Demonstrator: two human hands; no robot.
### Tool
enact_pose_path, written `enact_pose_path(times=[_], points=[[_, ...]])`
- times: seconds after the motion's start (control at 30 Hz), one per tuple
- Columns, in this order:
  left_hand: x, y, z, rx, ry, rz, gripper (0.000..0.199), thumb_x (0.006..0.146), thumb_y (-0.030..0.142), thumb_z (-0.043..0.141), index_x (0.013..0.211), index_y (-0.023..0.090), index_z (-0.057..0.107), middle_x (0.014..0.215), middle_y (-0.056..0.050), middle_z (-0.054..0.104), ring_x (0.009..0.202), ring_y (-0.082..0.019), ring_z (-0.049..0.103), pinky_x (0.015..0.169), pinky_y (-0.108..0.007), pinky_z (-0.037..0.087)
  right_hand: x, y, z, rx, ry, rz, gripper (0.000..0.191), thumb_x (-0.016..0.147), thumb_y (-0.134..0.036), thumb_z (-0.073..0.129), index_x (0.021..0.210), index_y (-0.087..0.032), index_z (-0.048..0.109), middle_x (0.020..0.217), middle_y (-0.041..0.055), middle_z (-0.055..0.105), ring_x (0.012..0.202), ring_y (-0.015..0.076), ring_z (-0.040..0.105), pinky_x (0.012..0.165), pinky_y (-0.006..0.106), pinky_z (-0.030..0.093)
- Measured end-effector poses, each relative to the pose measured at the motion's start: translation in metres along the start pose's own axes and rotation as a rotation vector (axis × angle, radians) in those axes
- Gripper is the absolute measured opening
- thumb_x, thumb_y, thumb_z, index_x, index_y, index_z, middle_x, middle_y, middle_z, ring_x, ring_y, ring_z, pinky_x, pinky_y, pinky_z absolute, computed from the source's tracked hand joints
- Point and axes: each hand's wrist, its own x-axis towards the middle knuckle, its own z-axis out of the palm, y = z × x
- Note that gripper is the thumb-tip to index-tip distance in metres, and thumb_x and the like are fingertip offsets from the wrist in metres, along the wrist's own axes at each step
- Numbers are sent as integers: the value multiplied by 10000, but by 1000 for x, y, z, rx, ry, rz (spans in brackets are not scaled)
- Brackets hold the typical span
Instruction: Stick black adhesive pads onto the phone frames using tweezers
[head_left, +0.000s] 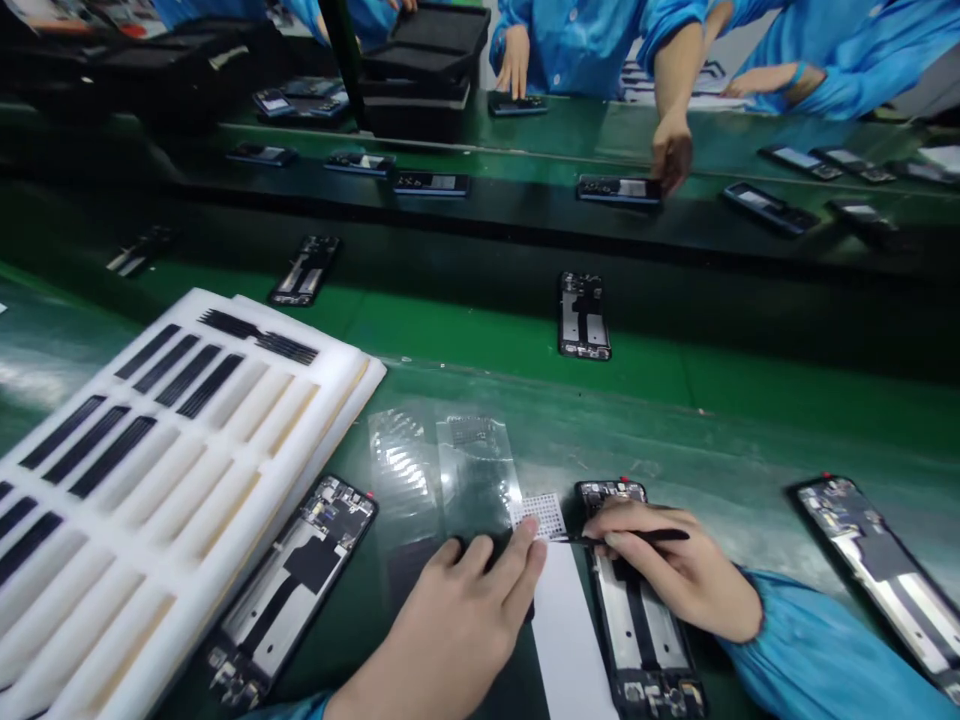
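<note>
One flat left hand [466, 618] steadies the dotted sheet [545, 512]; my right hand [675, 562] pinches tweezers [666, 536], apparently picking; next calls for precision.

We find one phone frame [637, 620] partly hidden under the right hand [667, 560], and the white tray [330, 375] cut by the left edge.

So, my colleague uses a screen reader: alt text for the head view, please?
The right hand, over an opened phone, holds dark tweezers at a dotted sheet that the left hand touches. At left, a white tray holds black strips.
</note>
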Motion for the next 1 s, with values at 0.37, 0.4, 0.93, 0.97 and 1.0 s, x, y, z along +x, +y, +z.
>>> enact_pose_path(times=[0.37, 0.4, 0.93, 0.97, 1.0], points=[[4, 2, -9, -32, -15, -6, 612, 818, 82, 448, 1425, 121, 515, 1478, -90, 550, 826, -208, 606, 637, -331, 525, 21, -22, -9, -16, -173, 111, 164, 1014, -168, 507, 1055, -204, 661, 931, 34, 733, 844, 148, 694, 768, 246, 537], [4, 2, -9, -29, -19, -9, 615, 820, 78, 445, 1429, 122, 511, 1481, -92, 546, 822, -205, 608, 636, -328, 524, 22, -23, -10, -8, -179, 118, 168, 1017, -174, 503, 1052, -202, 665, 933, 36, 732, 844, 150, 693, 769, 252, 539], [5, 3, 0, -90, -43, -63, 692, 744, 2, 474, 1426, 118, 498, 1518, -114, 496, 884, -228, 657, 649, -339, 564, 2, 1, -5, 358, 145, 349, 340, 1011, -399, 546, 1007, -146, 772, 802, 100, 779, 628, 180, 729, 610, 266, 613], [4, 3, 1, -105, -29, -67, 680, 745, -7, 471, 1412, 120, 509, 1514, -113, 503, 875, -224, 660, 645, -337, 565, -2, 6, -8, 376, 199, 355, 349, 1011, -407, 546, 998, -141, 770, 784, 101, 775, 609, 177, 716, 593, 268, 605], [3, 2, 1, -129, 9, -72, 656, 757, -16, 463, 1396, 119, 522, 1504, -116, 515, 875, -223, 664, 652, -339, 568, -7, 10, -12, 383, 256, 359, 352, 1010, -412, 547, 994, -138, 767, 775, 102, 771, 591, 173, 704, 581, 271, 599]])
